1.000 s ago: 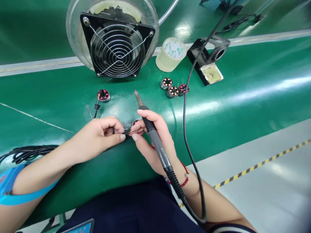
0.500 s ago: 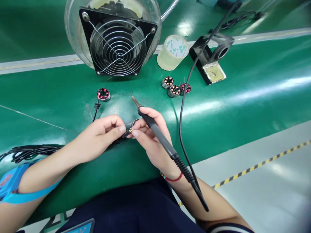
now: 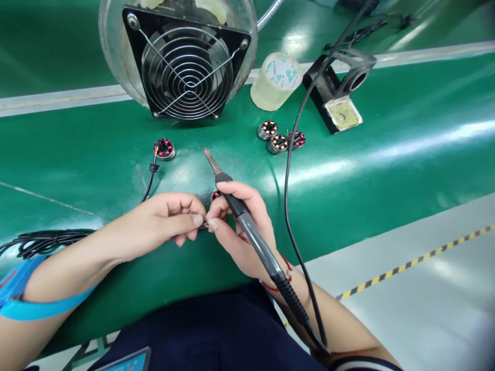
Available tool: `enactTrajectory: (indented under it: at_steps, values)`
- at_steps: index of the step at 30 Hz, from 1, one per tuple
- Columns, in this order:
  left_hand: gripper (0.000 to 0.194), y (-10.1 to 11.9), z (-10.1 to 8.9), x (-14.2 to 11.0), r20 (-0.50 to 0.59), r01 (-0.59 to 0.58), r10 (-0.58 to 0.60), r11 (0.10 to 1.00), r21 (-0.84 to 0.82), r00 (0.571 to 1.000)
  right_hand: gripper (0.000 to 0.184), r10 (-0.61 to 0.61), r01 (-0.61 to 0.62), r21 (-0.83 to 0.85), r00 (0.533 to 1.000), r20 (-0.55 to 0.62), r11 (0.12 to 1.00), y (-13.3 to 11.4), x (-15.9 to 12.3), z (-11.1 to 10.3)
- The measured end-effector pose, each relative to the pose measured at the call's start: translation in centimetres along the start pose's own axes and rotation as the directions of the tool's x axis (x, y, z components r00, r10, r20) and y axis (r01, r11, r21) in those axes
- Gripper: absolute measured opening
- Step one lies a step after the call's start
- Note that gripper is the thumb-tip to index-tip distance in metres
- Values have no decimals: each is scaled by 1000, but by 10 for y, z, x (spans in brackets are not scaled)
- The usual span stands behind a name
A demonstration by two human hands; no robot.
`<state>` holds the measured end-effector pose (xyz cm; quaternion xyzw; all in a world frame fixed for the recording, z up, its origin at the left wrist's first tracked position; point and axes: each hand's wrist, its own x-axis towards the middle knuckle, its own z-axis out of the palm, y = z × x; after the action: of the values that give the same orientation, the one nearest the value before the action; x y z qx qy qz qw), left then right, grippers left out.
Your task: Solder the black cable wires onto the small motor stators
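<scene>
My left hand (image 3: 166, 219) is closed in a pinch on the end of a thin black cable (image 3: 202, 226), mostly hidden by the fingers. My right hand (image 3: 247, 232) carries a soldering iron (image 3: 253, 234) across its palm, tip pointing up and left over the mat. Its thumb and forefinger also pinch the fine coloured wires (image 3: 208, 225) at the cable end, a yellow one among them. Just behind those fingertips, a motor stator (image 3: 215, 195) is partly hidden. Another stator (image 3: 165, 149) with red windings and a black cable attached lies beyond my left hand.
A fan with a wire guard (image 3: 189, 85) stands at the back. Right of it are a tape roll (image 3: 273, 87), several loose stators (image 3: 277, 144) and an iron stand with a sponge (image 3: 343, 114). The iron's cord (image 3: 286, 196) runs along the right; coiled black cable (image 3: 46, 241) lies left.
Both hands have come slightly nearer to me, still pinching the cable and wires. The soldering iron has shifted a little left with my right hand, and more of the stator behind the fingers shows.
</scene>
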<state>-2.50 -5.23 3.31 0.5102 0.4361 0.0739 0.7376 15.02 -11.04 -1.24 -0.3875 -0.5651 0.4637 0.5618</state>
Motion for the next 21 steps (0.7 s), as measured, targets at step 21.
enactTrajectory:
  at_steps: [21]
  values:
    - [21,-6,-2,27,-388,-46,230,902,428,892,23,-108,-61,-432,928,-356,900,0,-43,-34]
